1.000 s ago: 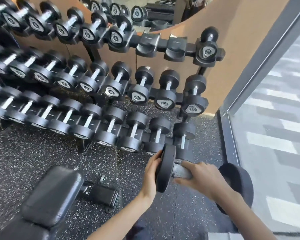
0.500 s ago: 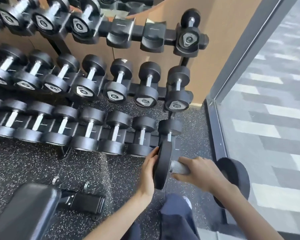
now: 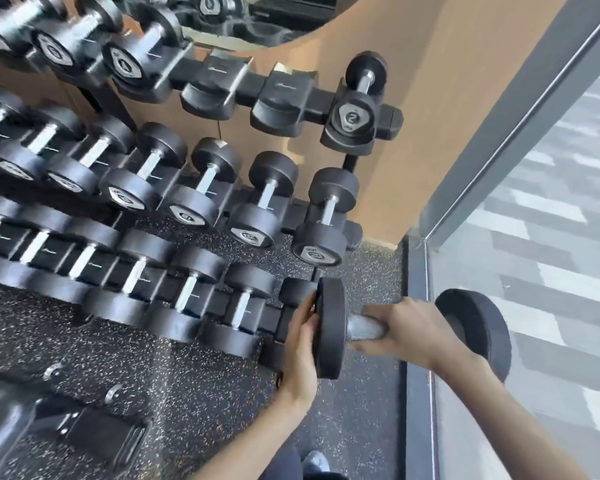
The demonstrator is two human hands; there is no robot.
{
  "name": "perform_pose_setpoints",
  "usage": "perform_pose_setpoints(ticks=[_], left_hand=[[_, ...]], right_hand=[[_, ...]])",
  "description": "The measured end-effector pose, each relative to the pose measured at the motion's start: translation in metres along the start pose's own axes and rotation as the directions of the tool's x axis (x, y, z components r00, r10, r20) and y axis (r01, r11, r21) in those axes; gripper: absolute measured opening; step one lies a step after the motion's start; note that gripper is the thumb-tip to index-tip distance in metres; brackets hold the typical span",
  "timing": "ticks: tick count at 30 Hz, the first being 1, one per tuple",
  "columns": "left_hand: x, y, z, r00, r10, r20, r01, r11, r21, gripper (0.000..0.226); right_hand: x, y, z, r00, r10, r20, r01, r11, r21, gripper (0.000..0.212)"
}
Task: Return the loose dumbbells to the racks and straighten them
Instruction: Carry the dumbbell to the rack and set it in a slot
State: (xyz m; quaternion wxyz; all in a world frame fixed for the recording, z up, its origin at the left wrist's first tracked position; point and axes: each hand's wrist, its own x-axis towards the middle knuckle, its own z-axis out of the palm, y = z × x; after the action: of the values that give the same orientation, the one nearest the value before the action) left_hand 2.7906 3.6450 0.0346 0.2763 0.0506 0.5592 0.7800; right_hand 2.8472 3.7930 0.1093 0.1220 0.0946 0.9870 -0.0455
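The person has a big black dumbbell (image 3: 330, 327) in both hands, held level and clear of the floor at about 4 o'clock in the view. The right hand (image 3: 413, 332) is wrapped over the knurled metal handle, its fingers curled right round the bar. The left hand (image 3: 300, 341) lies flat against the outer face of the left head, with the fingers nearly straight and the tips up at the rim, bracing rather than clutching.

That left head sits just in front of the right end of the lowest tier of the rack (image 3: 250, 88), hiding part of it. The right head hangs in front of the glass wall (image 3: 534, 271) at 3 o'clock.

The rack runs from 9 o'clock round to 1 o'clock in three tiers, with dumbbells lined up along the lower two. On the top tier two empty cradles (image 3: 219, 88) sit side by side, and a small dumbbell marked 2 (image 3: 355, 112) rests in the end cradle to their right.

A padded bench (image 3: 11, 427) stands on the speckled floor (image 3: 187, 393) at 7 o'clock.
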Motion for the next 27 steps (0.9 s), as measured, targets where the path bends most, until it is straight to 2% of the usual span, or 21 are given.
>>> perform_pose_setpoints(ticks=[5, 10, 13, 15, 18, 21, 23, 25, 27], left_hand=[[0.045, 0.013, 0.037, 0.997, 0.060, -0.046, -0.061, 0.998, -0.020, 0.059], [0.104, 0.024, 0.058, 0.992, 0.125, -0.034, -0.127, 0.990, -0.061, 0.062], [0.135, 0.035, 0.074, 0.982, 0.183, -0.051, -0.186, 0.980, -0.073, 0.059], [0.155, 0.044, 0.085, 0.968, 0.237, -0.077, -0.242, 0.968, -0.069, 0.057], [0.183, 0.055, 0.102, 0.944, 0.319, -0.084, -0.325, 0.943, -0.078, 0.053], [0.208, 0.067, 0.115, 0.929, 0.367, -0.050, -0.368, 0.930, -0.015, 0.050], [0.223, 0.071, 0.127, 0.922, 0.387, -0.028, -0.386, 0.922, 0.016, 0.047], [0.235, 0.072, 0.145, 0.894, 0.445, -0.050, -0.443, 0.895, 0.044, 0.062], [0.244, 0.072, 0.171, 0.860, 0.498, -0.111, -0.492, 0.867, 0.076, 0.076]], right_hand=[[0.044, 0.043, -0.026, 0.999, -0.044, -0.003, 0.044, 0.998, -0.045, 0.051], [0.095, 0.076, -0.051, 0.990, -0.088, -0.113, 0.077, 0.992, -0.097, 0.048], [0.122, 0.099, -0.075, 0.974, -0.139, -0.179, 0.114, 0.983, -0.146, 0.060], [0.143, 0.115, -0.085, 0.947, -0.218, -0.237, 0.176, 0.967, -0.185, 0.065], [0.172, 0.140, -0.098, 0.840, -0.367, -0.401, 0.261, 0.919, -0.294, 0.048], [0.196, 0.158, -0.115, 0.842, -0.394, -0.369, 0.303, 0.910, -0.282, 0.049], [0.211, 0.171, -0.129, 0.908, -0.349, -0.231, 0.289, 0.923, -0.255, 0.051], [0.228, 0.191, -0.138, 0.901, -0.375, -0.217, 0.317, 0.912, -0.261, 0.055], [0.246, 0.210, -0.145, 0.853, -0.456, -0.252, 0.381, 0.876, -0.296, 0.056]])
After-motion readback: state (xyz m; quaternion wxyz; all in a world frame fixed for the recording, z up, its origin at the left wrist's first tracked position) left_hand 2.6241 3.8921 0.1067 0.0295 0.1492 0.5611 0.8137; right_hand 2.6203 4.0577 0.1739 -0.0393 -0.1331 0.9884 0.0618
